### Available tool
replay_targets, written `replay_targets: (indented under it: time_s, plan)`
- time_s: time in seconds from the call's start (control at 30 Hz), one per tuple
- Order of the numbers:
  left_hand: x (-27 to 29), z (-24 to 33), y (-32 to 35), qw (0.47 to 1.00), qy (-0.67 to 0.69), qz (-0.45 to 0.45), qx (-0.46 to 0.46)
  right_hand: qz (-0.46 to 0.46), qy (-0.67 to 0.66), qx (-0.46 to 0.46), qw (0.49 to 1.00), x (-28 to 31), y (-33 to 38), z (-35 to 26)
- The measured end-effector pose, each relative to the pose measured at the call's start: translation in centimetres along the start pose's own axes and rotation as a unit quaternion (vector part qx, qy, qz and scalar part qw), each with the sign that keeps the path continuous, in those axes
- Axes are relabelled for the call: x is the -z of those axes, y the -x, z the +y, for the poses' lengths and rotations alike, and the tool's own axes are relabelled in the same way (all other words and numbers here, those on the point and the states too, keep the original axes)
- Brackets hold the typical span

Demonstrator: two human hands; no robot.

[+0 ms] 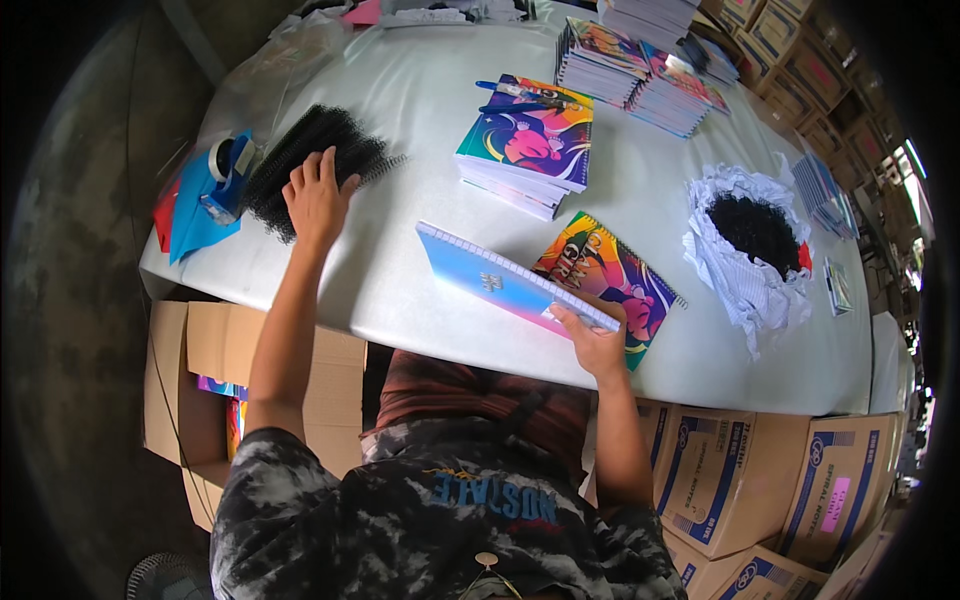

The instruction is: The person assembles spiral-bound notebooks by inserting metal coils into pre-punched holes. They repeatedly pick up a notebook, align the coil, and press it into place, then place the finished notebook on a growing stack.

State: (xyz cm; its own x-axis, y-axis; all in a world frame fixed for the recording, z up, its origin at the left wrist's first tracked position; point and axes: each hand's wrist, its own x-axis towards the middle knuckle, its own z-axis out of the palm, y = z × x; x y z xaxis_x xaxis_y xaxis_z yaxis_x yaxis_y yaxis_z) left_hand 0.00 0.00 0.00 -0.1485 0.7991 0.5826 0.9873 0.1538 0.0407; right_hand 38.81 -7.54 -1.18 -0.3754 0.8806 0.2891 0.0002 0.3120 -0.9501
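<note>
My left hand (319, 196) rests on a pile of black plastic binding coils (310, 138), its fingers apart and curved over them. Whether a coil lies under the fingertips is hidden. In my right hand (598, 342) is a notebook (475, 272) with a blue and pink cover, tilted and gripped at its right end. A row of punched holes runs along its upper edge, and no coil shows there. Partly beneath it lies a colourful notebook (645, 290) with a dark coil on its right edge.
Beyond stands a notebook stack (530, 150) with pens on top; taller spiral notebook stacks (650, 75) are at the back right. Right lies white crumpled cloth (735, 290) around black coils. A blue tape dispenser (228, 180) sits left. Cartons (710, 470) stand below the table (390, 290).
</note>
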Motion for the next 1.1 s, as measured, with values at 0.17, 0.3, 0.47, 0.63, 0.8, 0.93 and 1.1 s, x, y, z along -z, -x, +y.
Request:
replay_targets:
  time_s: [0.17,0.3,0.47,0.63,0.8,0.93,1.1]
  plan:
    - [-2.1,-0.9,3.1,0.992,0.062,-0.095,-0.063,0.051,-0.111,0.028,0.992,-2.6,-1.1,-3.2]
    - [-2.6,0.4,2.4,1.000,-0.002,-0.006,0.023,-0.010,-0.057,0.020,0.998,-0.6,-0.7,-1.5]
    - [-4.2,-3.5,-0.7,0.999,0.009,-0.015,0.051,-0.020,-0.032,0.069,0.997,-0.2,-0.8,-1.7]
    - [-4.4,-4.2,-3.3,0.988,0.027,-0.049,0.146,0.021,-0.033,0.043,0.998,0.3,0.5,-1.7]
    - [-1.5,-2.3,-4.8,0.975,0.171,-0.050,0.135,0.069,-0.059,0.041,0.995,0.0,0.9,-1.9]
    - [-1.6,0.4,-1.9,0.940,0.330,-0.074,0.047,0.068,-0.025,0.093,0.993,0.0,0.8,-1.2]
    - [0.1,4.1,1.8,0.948,0.179,-0.257,0.047,0.083,-0.015,0.084,0.993,0.3,0.0,-0.6]
